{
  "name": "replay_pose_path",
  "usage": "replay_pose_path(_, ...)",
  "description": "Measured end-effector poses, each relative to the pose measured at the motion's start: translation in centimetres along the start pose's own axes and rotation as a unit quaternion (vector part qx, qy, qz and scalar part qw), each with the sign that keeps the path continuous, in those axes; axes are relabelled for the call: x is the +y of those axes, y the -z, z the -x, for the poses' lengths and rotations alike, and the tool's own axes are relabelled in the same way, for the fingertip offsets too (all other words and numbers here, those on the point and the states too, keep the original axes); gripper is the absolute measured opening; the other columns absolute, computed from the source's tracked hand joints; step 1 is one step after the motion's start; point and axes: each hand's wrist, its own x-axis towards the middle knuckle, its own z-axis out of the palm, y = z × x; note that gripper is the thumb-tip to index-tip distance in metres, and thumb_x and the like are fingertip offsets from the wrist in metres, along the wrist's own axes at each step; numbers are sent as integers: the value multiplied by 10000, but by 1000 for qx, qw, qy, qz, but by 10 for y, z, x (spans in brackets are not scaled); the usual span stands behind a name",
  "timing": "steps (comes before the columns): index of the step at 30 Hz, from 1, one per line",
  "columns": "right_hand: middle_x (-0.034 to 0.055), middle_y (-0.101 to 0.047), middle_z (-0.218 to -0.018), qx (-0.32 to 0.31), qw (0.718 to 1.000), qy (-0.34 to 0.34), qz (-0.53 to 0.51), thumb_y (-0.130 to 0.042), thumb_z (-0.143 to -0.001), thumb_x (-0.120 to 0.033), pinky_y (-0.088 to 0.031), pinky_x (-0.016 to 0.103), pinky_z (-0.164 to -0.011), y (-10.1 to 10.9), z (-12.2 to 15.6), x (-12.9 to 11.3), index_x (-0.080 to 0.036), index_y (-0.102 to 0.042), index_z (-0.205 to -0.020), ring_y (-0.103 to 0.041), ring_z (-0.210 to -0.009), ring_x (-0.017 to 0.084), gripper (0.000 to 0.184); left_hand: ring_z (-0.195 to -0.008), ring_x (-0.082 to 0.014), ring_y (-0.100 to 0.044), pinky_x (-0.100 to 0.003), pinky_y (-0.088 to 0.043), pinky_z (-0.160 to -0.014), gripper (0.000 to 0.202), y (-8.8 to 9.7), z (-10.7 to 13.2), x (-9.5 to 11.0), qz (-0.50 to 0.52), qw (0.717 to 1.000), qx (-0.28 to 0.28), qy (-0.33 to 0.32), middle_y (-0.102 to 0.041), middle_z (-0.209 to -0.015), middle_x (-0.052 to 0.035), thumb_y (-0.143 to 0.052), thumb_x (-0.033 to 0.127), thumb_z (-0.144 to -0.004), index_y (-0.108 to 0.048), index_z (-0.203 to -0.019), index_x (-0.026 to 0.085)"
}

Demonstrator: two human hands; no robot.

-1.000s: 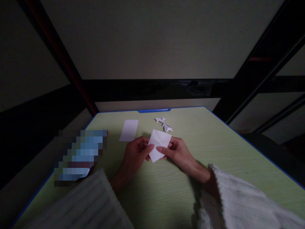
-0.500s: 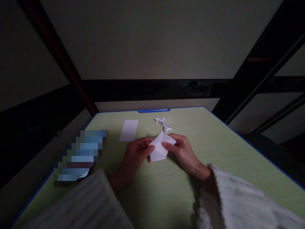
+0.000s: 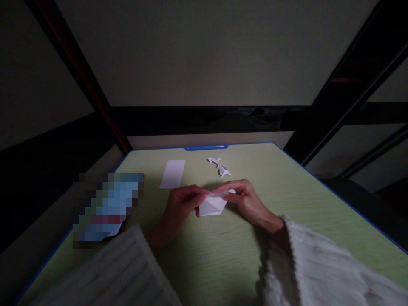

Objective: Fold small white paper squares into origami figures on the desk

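Between my two hands is a small folded sheet of white paper (image 3: 213,206), its upper part bent over along the top edge. My left hand (image 3: 181,202) pinches its left side, thumb in front and fingers behind. On the right side, my right hand (image 3: 247,202) grips the paper's upper corner, with the index finger stretched along the top fold. Just beyond the hands lie two small folded white paper figures (image 3: 219,165), touching each other. A flat white paper rectangle (image 3: 172,174) rests on the table behind my left hand.
A pale green table (image 3: 287,191) with a blue rim carries everything. At its left edge lies a device with a pixelated bluish screen (image 3: 111,208), partly behind my left sleeve. A wall panel (image 3: 210,55) rises behind the table, and a dark chair-like shape (image 3: 357,199) stands at right.
The paper's pointed top, upright before, is now folded down. My right index finger has come across the top edge toward my left hand, which has hardly moved.
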Motion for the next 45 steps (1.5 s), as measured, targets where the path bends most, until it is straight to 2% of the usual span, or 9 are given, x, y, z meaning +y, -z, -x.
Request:
replay_pose_path(5, -27, -630, -545, 13, 999, 31, 36, -559, -589, -76, -397, 221, -491, -2, 0, -3, -218, -680, -595, -523, -490, 95, 187, -403, -58, -453, -157, -371, -338, 174, 3, -2, -4, 31, 999, -9, 12, -548, -549, 23, -603, 205, -577, -626, -737, 139)
replay_pose_path(9, -22, -622, -534, 18, 996, 49, 76, -538, -613, -94, -406, 232, -491, -3, 1, -4, -206, -674, -611, -528, -492, 105, 177, -336, -60, -424, -165, -354, -302, 200, 0, -2, -3, -16, 999, -16, 34, -492, -434, 38, -583, 312, -599, -582, -643, 117)
replay_pose_path(16, -11, -632, -637, 9, 999, 24, 42, -559, -607, -75, -407, 213, -503, -6, 2, -4, -188, -621, -757, -551, -554, 98, 197, -327, -48, -418, -144, -338, -315, 141, -3, -3, 1, -114, 993, 21, 12, -491, -389, 51, -572, 239, -615, -554, -532, 127)
replay_pose_path(23, -14, -592, -594, 34, 998, 45, 26, -600, -619, -128, -415, 227, -503, -6, 0, -2, -164, -582, -660, -524, -509, 87, 57, -345, -48, -420, -138, -332, -316, 110, -4, -3, 1, -139, 986, 85, -22, -494, -414, 54, -570, 209, -603, -540, -524, 138)
replay_pose_path(29, 32, -617, -749, 43, 967, 176, 177, -567, -652, -96, -438, 285, -632, -7, 5, -4, -183, -608, -602, -565, -696, 140, 109, -374, -52, -431, -142, -349, -340, 110, -7, 1, -2, -151, 988, 15, -15, -516, -467, 39, -553, 219, -635, -562, -560, 140)
replay_pose_path(32, 38, -616, -741, 32, 957, 199, 211, -563, -662, -98, -433, 293, -657, -7, 6, -5, -179, -611, -596, -566, -702, 143, 115, -379, -58, -431, -150, -351, -347, 125, -7, 2, -4, -160, 987, -23, 3, -517, -472, 34, -528, 227, -658, -580, -589, 137)
replay_pose_path(36, 41, -605, -749, 24, 968, 162, 191, -546, -650, -60, -432, 279, -638, -8, 5, -2, -167, -600, -627, -558, -704, 140, 122, -395, -67, -431, -156, -344, -357, 143, -8, 1, -2, -185, 983, -11, 6, -490, -456, 38, -514, 227, -661, -559, -561, 136)
replay_pose_path(40, 10, -574, -669, 27, 990, 78, 113, -590, -625, -109, -422, 248, -568, -11, 3, 3, -161, -575, -672, -531, -602, 111, 72, -377, -55, -393, -153, -305, -356, 147, -8, 2, -1, -225, 974, 17, -19, -461, -442, 51, -507, 215, -662, -520, -535, 142)
replay_pose_path(45, -38, -525, -559, 24, 999, -7, 25, -654, -551, -132, -382, 193, -482, -13, 0, 4, -149, -540, -663, -476, -496, 68, 161, -391, -55, -392, -152, -298, -363, 164, -7, 2, -3, -249, 968, 18, -35, -444, -453, 56, -487, 224, -677, -499, -533, 146)
